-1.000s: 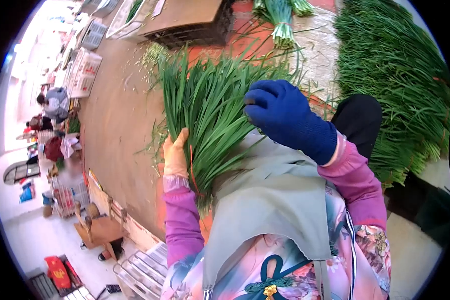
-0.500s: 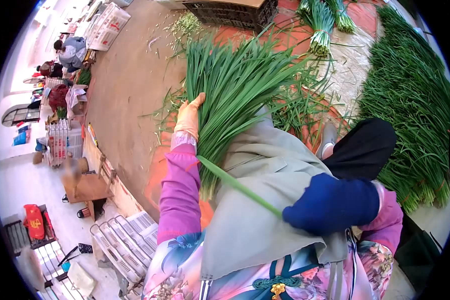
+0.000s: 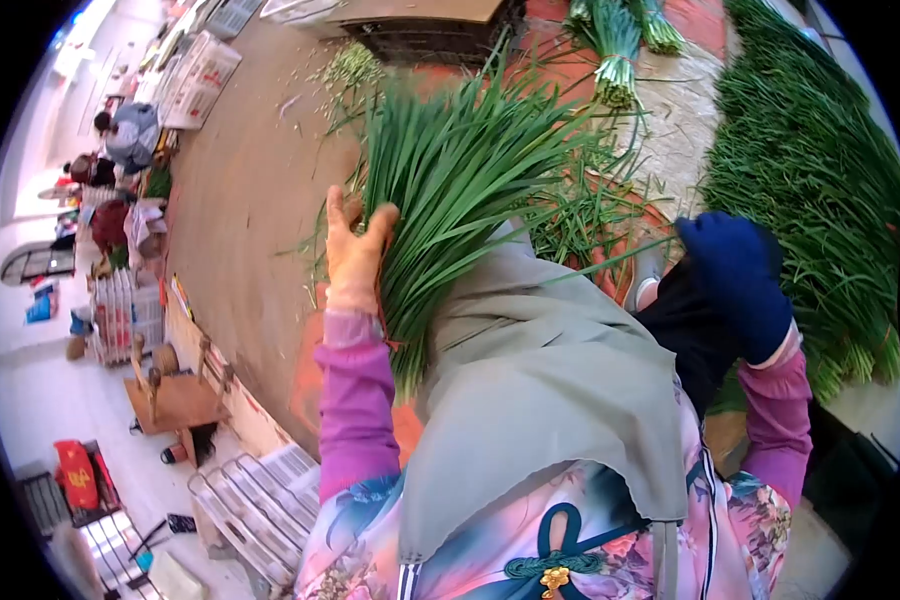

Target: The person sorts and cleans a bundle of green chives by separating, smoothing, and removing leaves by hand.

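A large bunch of long, flat green leaves, like garlic chives [image 3: 460,180], lies across my lap, tips fanned toward the far side. At its left edge is my left hand [image 3: 355,255], in an orange-tan glove, with thumb and fingers apart; the thumb side is against the leaves. My right hand [image 3: 735,285], in a dark blue glove, is closed above my right knee. A thin green leaf [image 3: 618,262] trails leftward from its fingers; their inner side is hidden. The grey apron [image 3: 550,390] covers my lap beneath the bunch.
On the right lies a long heap of green leaves [image 3: 810,190]. Tied bunches [image 3: 615,60] rest at the far side, near a dark crate [image 3: 425,38]. Loose trimmings [image 3: 590,215] litter the floor. White crates [image 3: 255,510], a wooden stool [image 3: 175,400] and people [image 3: 130,135] are on the left.
My right hand has moved away from my lap, up and to the right, with a leaf trailing. My left hand's fingers have spread at the bunch's edge.
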The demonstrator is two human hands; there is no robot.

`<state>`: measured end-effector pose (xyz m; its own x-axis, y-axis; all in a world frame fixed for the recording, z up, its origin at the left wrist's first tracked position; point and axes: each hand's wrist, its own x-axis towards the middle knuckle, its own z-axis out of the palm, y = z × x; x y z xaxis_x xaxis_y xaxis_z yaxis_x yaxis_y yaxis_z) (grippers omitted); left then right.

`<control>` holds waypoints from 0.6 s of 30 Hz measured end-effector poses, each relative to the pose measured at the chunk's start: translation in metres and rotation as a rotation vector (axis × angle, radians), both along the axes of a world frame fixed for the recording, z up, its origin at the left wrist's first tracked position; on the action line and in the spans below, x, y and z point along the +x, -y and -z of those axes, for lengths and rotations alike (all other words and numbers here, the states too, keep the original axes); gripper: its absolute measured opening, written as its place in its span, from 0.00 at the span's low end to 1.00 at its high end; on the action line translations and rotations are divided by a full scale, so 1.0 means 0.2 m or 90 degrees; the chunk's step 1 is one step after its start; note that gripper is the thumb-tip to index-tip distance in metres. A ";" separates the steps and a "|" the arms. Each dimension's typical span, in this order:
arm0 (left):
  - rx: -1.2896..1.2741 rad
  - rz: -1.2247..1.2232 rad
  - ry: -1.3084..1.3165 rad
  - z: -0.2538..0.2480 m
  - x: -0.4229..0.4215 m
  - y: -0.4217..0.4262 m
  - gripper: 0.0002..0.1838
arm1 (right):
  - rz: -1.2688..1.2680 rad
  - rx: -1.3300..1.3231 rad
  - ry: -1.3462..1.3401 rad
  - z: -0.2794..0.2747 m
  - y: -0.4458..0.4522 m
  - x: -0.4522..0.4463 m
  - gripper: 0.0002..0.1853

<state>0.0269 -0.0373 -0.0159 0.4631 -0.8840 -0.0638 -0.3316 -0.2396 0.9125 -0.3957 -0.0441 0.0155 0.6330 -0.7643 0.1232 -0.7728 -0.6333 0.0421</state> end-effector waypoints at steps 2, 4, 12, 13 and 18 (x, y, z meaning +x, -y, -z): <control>-0.081 0.148 -0.143 -0.17 -0.23 -0.08 0.57 | -0.009 0.075 0.066 0.02 -0.01 0.10 0.09; -0.036 0.222 0.088 -0.02 -0.15 -0.04 0.61 | -0.052 0.163 0.142 0.07 -0.01 0.22 0.05; 0.097 0.063 -0.146 0.02 0.06 0.06 0.20 | -0.258 0.213 0.171 0.28 -0.09 0.56 0.05; 0.096 0.064 -0.141 0.03 0.08 0.05 0.20 | -0.294 0.209 0.173 0.27 -0.09 0.60 0.04; 0.033 0.005 -0.381 0.06 0.06 0.02 0.14 | -0.408 0.132 0.227 0.07 -0.07 0.79 0.07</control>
